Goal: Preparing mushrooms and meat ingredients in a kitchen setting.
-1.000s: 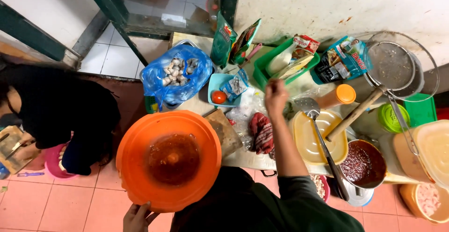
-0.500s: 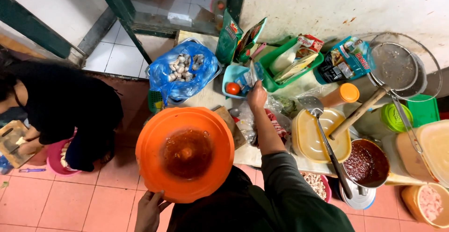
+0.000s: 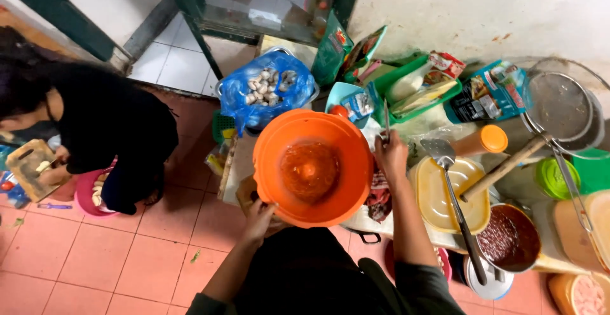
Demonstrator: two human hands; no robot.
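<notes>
Over a crowded low table [image 3: 406, 130], held up by the left hand [image 3: 259, 216]: a big orange bowl [image 3: 312, 167], gripped at its near rim, fingers curled under the edge, red sauce pooled in the bottom. Just to the right of the bowl, the right hand [image 3: 391, 156], closed around a thin metal utensil [image 3: 386, 119] with the handle sticking up toward the wall. Beyond the bowl, partly hidden by its far rim, a small blue tray [image 3: 348, 99] with a tomato and packets. Left of that, a blue plastic bag [image 3: 267, 89] full of pale shellfish. Further right on the table, a green basket [image 3: 413, 89] with packets, a yellow tub [image 3: 451, 194] with a slotted spatula [image 3: 445, 162] laid across it, a wooden stick [image 3: 502, 169] leaning over the tub, an orange-capped bottle [image 3: 480, 142] lying on its side, a pot of dark red paste [image 3: 511, 237], and a round wire strainer [image 3: 559, 105] near the wall. On the tiled floor to the far left, another person in black [image 3: 95, 124], crouched over a wooden cutting board [image 3: 28, 165] beside a pink basin [image 3: 92, 194].
</notes>
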